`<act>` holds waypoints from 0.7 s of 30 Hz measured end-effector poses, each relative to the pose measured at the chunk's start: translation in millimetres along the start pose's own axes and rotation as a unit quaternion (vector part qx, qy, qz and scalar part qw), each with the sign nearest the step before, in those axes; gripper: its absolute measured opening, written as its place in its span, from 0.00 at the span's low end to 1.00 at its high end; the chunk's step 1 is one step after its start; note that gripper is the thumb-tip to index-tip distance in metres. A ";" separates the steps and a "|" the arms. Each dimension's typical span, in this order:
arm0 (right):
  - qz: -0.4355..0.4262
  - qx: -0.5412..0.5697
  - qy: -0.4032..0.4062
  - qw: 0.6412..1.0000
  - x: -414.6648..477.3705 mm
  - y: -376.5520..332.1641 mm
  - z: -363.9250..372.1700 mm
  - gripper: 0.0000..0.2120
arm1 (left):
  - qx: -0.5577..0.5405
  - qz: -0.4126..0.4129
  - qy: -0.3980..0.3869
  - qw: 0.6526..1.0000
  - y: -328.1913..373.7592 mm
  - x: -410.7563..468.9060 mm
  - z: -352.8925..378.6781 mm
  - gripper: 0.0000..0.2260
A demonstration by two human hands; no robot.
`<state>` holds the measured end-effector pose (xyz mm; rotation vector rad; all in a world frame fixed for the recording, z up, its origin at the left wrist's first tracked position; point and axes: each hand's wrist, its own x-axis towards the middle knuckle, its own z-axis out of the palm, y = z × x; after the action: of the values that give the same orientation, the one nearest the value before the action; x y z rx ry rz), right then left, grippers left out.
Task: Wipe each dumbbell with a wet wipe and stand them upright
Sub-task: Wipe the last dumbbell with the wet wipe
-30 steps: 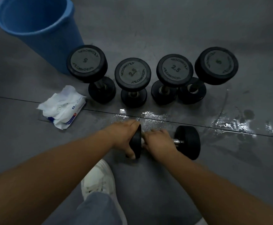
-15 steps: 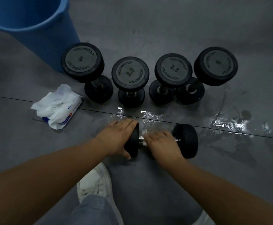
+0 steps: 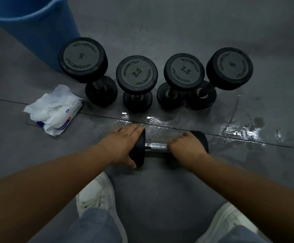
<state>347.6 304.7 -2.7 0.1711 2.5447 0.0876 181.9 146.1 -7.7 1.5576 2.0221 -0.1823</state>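
A black dumbbell (image 3: 156, 147) lies on its side on the grey floor, its chrome handle bare in the middle. My left hand (image 3: 123, 146) grips its left head, fingers over the top and thumb underneath. My right hand (image 3: 186, 146) curls over the handle's right end against the right head; the wet wipe is hidden under its fingers. Behind it, several dumbbells stand upright in a row: a 5 (image 3: 81, 58), a 2.5 (image 3: 136, 72), another 2.5 (image 3: 184, 70) and a 5 (image 3: 229, 67) leaning a little.
An open pack of wet wipes (image 3: 55, 111) lies on the floor at left. A blue bucket (image 3: 37, 28) stands at the back left. A wet, shiny patch (image 3: 235, 132) spreads across the floor at right. My white shoes (image 3: 97, 195) are near the bottom edge.
My right hand has slid right along the handle, from beside the left head to the right head, uncovering the chrome. My left hand has kept its hold on the left head.
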 end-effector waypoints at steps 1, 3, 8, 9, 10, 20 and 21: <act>-0.003 -0.024 -0.016 1.000 -2.5 5.2 -0.7 0.10 | -0.003 0.001 -0.002 1.000 -0.5 1.3 -1.1 0.58; -0.012 -0.062 -0.045 0.997 -1.7 8.9 -5.6 0.10 | -0.010 0.000 -0.005 1.000 -1.3 3.4 -2.9 0.58; 0.009 -0.074 -0.075 0.994 -0.5 -6.3 -27.7 0.10 | -0.007 -0.001 -0.001 1.000 -0.7 -0.2 -1.3 0.58; 0.032 -0.035 -0.083 0.995 -1.1 -9.3 -33.0 0.11 | -0.007 -0.001 0.000 1.000 -0.6 0.0 -1.6 0.58; 0.060 0.016 -0.086 0.994 -0.2 -10.4 -35.5 0.12 | -0.008 -0.001 -0.002 1.000 -0.6 0.8 -2.8 0.58; 0.140 -0.025 -0.074 0.987 -8.1 -42.4 -7.8 0.20 | -0.010 -0.003 -0.009 1.000 3.3 -3.1 -6.5 0.57; 0.131 -0.023 -0.055 0.990 -3.6 -34.5 -12.1 0.19 | -0.012 -0.004 -0.011 1.000 2.9 -2.2 -7.0 0.57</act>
<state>340.3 269.7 5.8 0.4779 2.3957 0.2309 182.4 148.3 -0.1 1.5252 2.0063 -0.1772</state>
